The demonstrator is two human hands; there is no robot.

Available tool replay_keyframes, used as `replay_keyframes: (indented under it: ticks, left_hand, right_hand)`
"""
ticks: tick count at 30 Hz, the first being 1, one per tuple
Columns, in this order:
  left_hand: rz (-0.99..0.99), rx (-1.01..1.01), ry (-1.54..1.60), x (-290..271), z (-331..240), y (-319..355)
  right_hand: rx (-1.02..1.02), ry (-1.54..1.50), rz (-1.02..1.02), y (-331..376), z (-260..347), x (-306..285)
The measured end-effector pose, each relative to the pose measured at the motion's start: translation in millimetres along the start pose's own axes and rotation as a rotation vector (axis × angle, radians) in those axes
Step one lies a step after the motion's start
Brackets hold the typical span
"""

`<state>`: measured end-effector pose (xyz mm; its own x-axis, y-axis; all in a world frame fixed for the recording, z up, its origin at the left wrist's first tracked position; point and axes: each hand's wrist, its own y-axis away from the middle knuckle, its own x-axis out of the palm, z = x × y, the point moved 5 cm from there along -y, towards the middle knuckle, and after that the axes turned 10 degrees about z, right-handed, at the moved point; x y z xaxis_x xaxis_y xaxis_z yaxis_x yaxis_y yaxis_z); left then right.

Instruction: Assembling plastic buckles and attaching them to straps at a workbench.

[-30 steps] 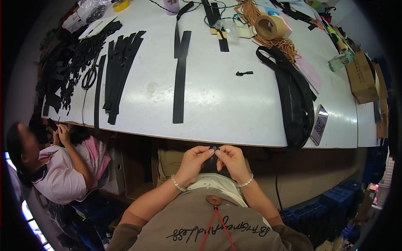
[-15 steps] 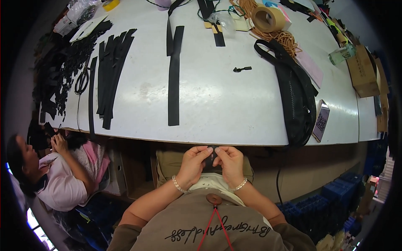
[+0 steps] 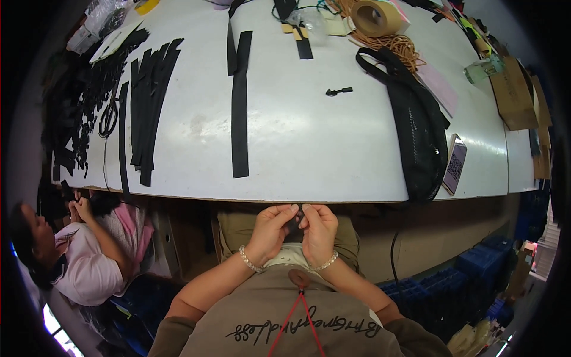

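Observation:
Just below the table's front edge, over my lap, my left hand and my right hand meet with thumbs and fingertips pinched. Between them is a small black strip, gripped from both sides; my fingers cover much of it, and its full shape is hidden. On the white table ahead lies a long black strap. A small black fitting rests farther back. To the right is a black bag with a looped handle.
On the left are black straps, scissors and a heap of black pieces. Tan cord, a tape roll, a phone and a carton occupy the right. Another person sits at left.
My hands have drawn slightly closer together around the black strip, which shows at a different angle. The whole view has shifted a little; things on the table lie as before.

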<state>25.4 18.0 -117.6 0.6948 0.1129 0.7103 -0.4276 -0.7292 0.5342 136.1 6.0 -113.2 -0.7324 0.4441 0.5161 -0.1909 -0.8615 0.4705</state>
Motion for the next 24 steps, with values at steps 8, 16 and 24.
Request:
replay_keyframes:
  ticks: [8,16,24]
  left_hand:
    - [-0.056,0.1,-0.137,0,4,5]
    - [-0.071,0.106,-0.198,-6,6,2]
    - [-0.04,0.142,-0.176,-5,4,-3]
  right_hand:
    - [0.261,-0.001,0.248,-2,12,-17]
    - [0.312,-0.037,0.227,-3,5,-16]
    - [0.274,-0.221,0.079,2,-6,-5]
